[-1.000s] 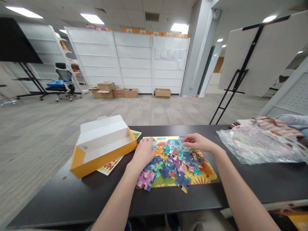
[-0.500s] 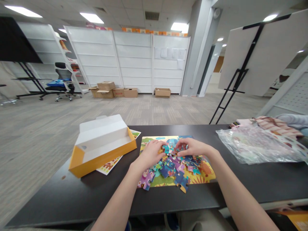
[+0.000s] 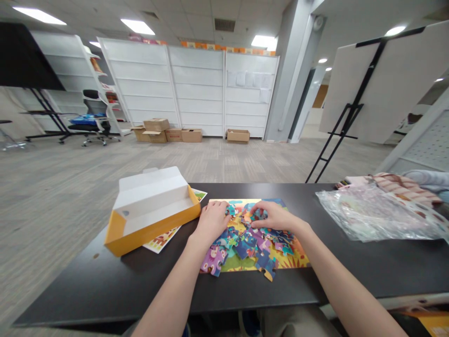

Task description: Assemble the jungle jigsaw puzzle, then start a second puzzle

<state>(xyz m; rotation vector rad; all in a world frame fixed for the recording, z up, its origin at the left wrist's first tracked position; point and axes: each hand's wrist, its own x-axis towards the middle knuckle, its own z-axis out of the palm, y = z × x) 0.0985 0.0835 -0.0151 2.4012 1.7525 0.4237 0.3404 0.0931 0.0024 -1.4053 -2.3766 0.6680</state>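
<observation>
Loose jigsaw puzzle pieces lie in a heap on a colourful printed picture sheet on the black table. At the heap's upper left, my left hand has its thumb and fingers closed around a teal puzzle piece. Across from it, my right hand curves over the pieces at the upper right. Its thumb and index finger are apart, with pieces showing in the gap; I see nothing gripped there. Some pieces under both hands are hidden.
An open yellow box with a white inside stands at left, partly over a printed card. Clear plastic packaging and folded cloth lie at right. Beyond the black table are cardboard boxes and a stand.
My left hand has moved left with the teal piece, away from my right hand. My right hand has shifted slightly left. More pieces show between the hands.
</observation>
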